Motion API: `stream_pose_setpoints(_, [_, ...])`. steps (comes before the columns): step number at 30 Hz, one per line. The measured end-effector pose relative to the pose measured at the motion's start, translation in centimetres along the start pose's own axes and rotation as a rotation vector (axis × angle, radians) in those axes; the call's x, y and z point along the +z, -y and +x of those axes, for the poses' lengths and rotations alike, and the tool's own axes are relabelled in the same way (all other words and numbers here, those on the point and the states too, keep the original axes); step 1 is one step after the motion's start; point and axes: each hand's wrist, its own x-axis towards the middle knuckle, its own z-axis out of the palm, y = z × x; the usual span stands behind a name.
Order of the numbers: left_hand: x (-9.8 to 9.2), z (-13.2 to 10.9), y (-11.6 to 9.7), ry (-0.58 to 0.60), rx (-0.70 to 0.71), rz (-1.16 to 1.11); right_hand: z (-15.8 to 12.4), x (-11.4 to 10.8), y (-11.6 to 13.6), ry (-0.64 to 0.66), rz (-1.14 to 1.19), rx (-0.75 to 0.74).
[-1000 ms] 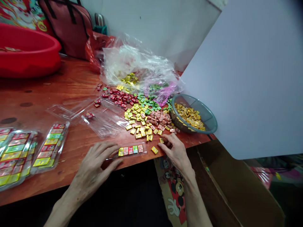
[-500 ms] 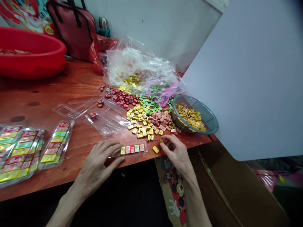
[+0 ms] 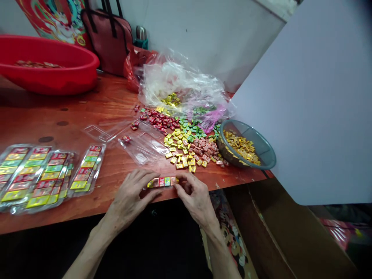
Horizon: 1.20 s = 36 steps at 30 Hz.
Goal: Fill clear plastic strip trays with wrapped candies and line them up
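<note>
In the head view, the left hand lies palm down at the front edge of the reddish-brown wooden table, with the wrist angled inward and the forearm rising from the lower left. Its fingers are close together and slightly curled, with the tips at the left end of the work piece; whether they grip it cannot be determined. The right hand approaches from the lower right, with its thumb and fingers pinching the right end of the same piece. The work piece is a straight row of multicoloured foil-wrapped cubes in red, yellow and green, lying between both hands near the table edge. Just beyond it are a transparent plastic tray and a spread of loose foil-wrapped cubes, sorted roughly by colour. Filled transparent blister packs lie to the left. A grey-green round bowl holding gold cubes stands to the right, beside a crumpled clear plastic bag. A red plastic basin stands at the far left.
</note>
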Motion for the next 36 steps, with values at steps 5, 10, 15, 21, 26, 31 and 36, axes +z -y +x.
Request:
stream_pose_setpoints(5, [0.0, -0.1, 0.0, -0.002, -0.005, -0.024, 0.1, -0.3, 0.3, -0.012, -0.015, 0.023])
stream_pose_setpoints(10, [0.2, -0.1, 0.1, -0.011, -0.002, -0.021, 0.3, -0.4, -0.4, -0.036, -0.211, -0.008])
stream_pose_setpoints(15, [0.2, 0.0, 0.2, 0.000, 0.003, -0.026, 0.2, 0.2, -0.6, -0.046, -0.257, -0.014])
stream_pose_setpoints(21, [0.2, -0.1, 0.2, -0.009, -0.001, -0.030, -0.2, 1.2, -0.5, -0.067, -0.315, -0.086])
stream_pose_setpoints(26, [0.1, -0.3, 0.1, -0.001, -0.023, -0.052, 0.1, 0.1, -0.2, -0.044, -0.208, -0.121])
stream_pose_setpoints(31, [0.2, -0.4, 0.3, 0.008, -0.046, -0.076, 3.6, -3.1, 1.8, -0.035, -0.213, -0.215])
stream_pose_setpoints(36, [0.3, -0.4, 0.3, 0.016, -0.044, -0.097, 12.1, -3.4, 2.9, -0.001, -0.327, -0.374])
